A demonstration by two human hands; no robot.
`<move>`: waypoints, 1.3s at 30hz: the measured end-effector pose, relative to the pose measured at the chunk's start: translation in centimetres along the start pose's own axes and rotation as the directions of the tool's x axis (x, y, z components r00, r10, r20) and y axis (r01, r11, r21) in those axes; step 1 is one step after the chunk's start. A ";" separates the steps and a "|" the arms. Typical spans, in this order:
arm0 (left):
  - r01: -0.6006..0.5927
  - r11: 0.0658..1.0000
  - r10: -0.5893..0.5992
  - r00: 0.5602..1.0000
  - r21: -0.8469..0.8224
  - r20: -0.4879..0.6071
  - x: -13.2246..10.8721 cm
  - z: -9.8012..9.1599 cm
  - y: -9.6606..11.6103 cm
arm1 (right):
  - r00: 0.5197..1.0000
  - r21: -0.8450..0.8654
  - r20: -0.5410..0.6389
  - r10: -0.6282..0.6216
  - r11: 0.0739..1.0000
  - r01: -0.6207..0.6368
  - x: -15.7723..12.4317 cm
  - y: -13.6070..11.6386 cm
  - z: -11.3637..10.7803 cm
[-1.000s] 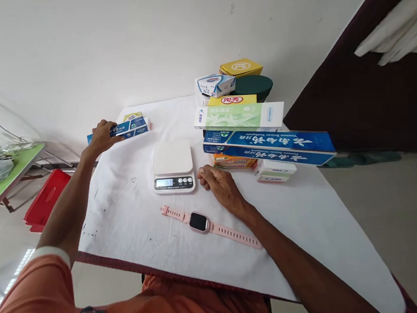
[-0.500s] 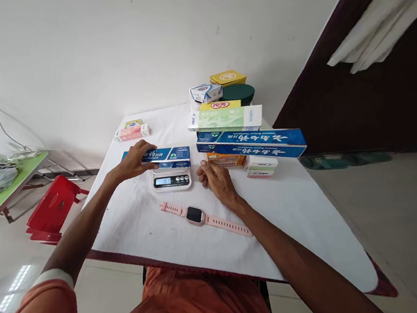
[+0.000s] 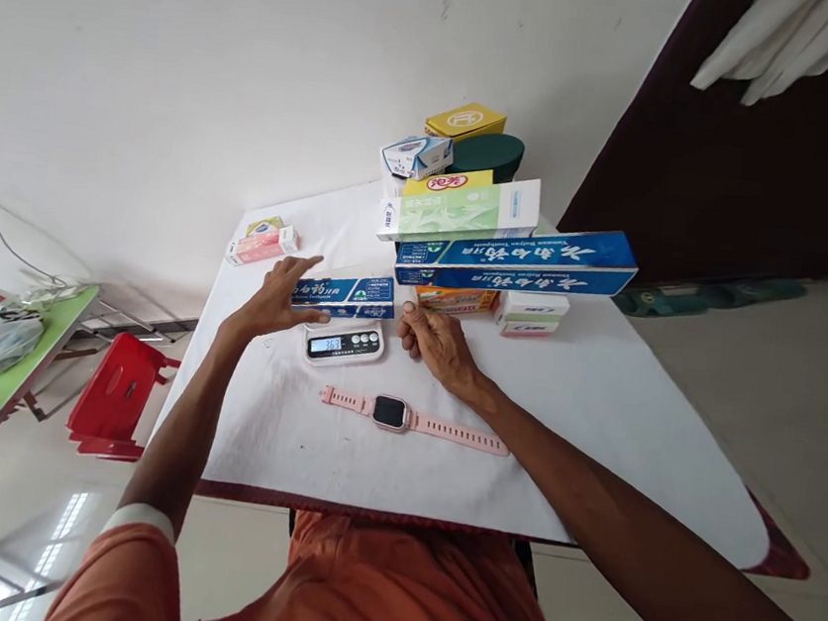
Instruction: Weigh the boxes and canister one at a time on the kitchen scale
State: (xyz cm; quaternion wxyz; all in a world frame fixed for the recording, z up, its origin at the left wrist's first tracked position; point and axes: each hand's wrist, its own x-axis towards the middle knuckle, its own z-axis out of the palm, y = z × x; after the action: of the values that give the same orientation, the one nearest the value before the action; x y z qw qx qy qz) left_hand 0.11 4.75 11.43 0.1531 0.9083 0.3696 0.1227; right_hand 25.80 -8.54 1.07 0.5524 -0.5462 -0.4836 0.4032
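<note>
A blue toothpaste box (image 3: 347,292) lies across a white digital kitchen scale (image 3: 344,344), whose lit display seems to read 363. Around the left end of that box is my left hand (image 3: 277,300), with fingers and thumb spread apart; whether it still touches the box I cannot tell. My right hand (image 3: 440,348) rests on the table right of the scale, fingers curled in a loose fist and nothing visible in them. Nearer to me, a pink-strapped smartwatch (image 3: 390,413) lies flat with its strap stretched out.
Behind my right hand stands a pile with a long blue toothpaste box (image 3: 516,259), a green-white box (image 3: 462,211), an orange box (image 3: 456,301), small white boxes (image 3: 531,312) and a dark green lid (image 3: 487,155). Small pink box (image 3: 263,246) sits back left. A red chair (image 3: 113,391) stands left.
My left hand's fingers have spread from their grip on the toothpaste box, uncovering more of it. The view has shifted slightly; the right hand stays curled beside the scale.
</note>
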 end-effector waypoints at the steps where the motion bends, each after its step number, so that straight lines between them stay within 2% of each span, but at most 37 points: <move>1: -0.005 0.999 0.000 0.995 -0.048 -0.100 -0.4 -0.2 -0.2 | 1.000 -0.002 0.000 0.008 1.000 -0.008 0.0 0.0 0.0; 2: -0.009 0.995 -0.013 0.974 -0.096 -0.226 -0.8 -0.3 -0.5 | 1.000 -0.006 0.001 0.013 1.000 -0.013 0.0 0.0 0.0; 3: -0.011 0.990 -0.042 0.931 -0.143 -0.362 -1.3 -0.3 -0.8 | 1.000 -0.014 0.006 0.011 1.000 -0.011 0.0 -0.1 0.0; 5: -0.014 0.975 -0.121 0.799 -0.220 -0.588 -2.1 -0.1 -1.4 | 1.000 -0.037 0.020 -0.011 0.999 0.012 0.0 -0.1 0.0; 6: -0.016 0.969 -0.155 0.738 -0.247 -0.657 -2.5 0.2 -1.6 | 0.999 -0.049 0.026 -0.024 0.998 0.025 0.0 -0.1 0.0; 7: -0.019 0.964 -0.178 0.696 -0.265 -0.696 -2.8 0.5 -1.8 | 0.999 -0.060 0.031 -0.034 0.998 0.036 0.0 -0.1 0.0; 9: -0.028 0.961 -0.187 0.670 -0.275 -0.718 -3.2 1.2 -2.0 | 0.999 -0.077 0.034 -0.038 0.996 0.040 0.0 -0.2 -0.1; 13: -0.027 0.965 -0.165 0.706 -0.259 -0.688 -3.3 2.4 -1.8 | 0.999 -0.092 0.026 -0.032 0.995 0.034 0.0 -0.3 -0.1; 18: -0.041 0.969 -0.134 0.742 -0.244 -0.657 -3.2 2.4 -1.6 | 0.999 -0.075 0.029 -0.029 0.997 0.031 0.0 -0.2 0.0; 19: -0.035 0.973 -0.123 0.762 -0.230 -0.635 -3.2 2.3 -1.6 | 0.999 -0.074 0.031 -0.028 0.997 0.030 0.0 -0.2 0.0; 21: 0.012 0.987 -0.097 0.842 -0.161 -0.531 -3.1 2.0 -1.4 | 0.999 -0.075 0.034 -0.028 0.997 0.030 0.0 -0.1 0.0; 23: 0.069 0.997 -0.079 0.932 -0.039 -0.354 -2.8 1.8 -1.3 | 0.999 -0.074 0.035 -0.029 0.997 0.032 0.1 0.0 0.0; 25: 0.097 0.991 -0.079 0.981 0.092 -0.177 -2.2 1.5 -1.2 | 0.999 -0.066 0.036 -0.033 0.997 0.035 0.2 0.0 0.0; 27: 0.094 0.979 -0.085 0.995 0.178 -0.056 -1.4 1.3 -1.2 | 0.998 -0.062 0.048 -0.044 0.997 0.047 0.3 0.0 0.0; 30: 0.072 0.976 -0.077 0.997 0.206 0.017 -0.4 0.9 -1.1 | 0.996 -0.078 0.064 -0.062 0.995 0.067 0.4 0.1 0.0; 34: 0.050 0.985 -0.047 0.999 0.164 -0.025 -1.0 -0.5 -0.9 | 0.994 -0.095 0.075 -0.076 0.992 0.083 0.6 0.0 0.0; 39: 0.062 0.988 -0.044 0.991 0.142 -0.125 -3.1 -4.5 0.3 | 0.989 -0.112 0.086 -0.121 0.985 0.130 0.8 0.0 0.0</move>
State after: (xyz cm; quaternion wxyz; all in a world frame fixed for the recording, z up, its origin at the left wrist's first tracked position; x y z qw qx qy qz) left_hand -3.36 3.22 15.36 0.0670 0.8976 0.4103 0.1464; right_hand 25.92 -7.78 1.10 0.5242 -0.5299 -0.5614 0.3595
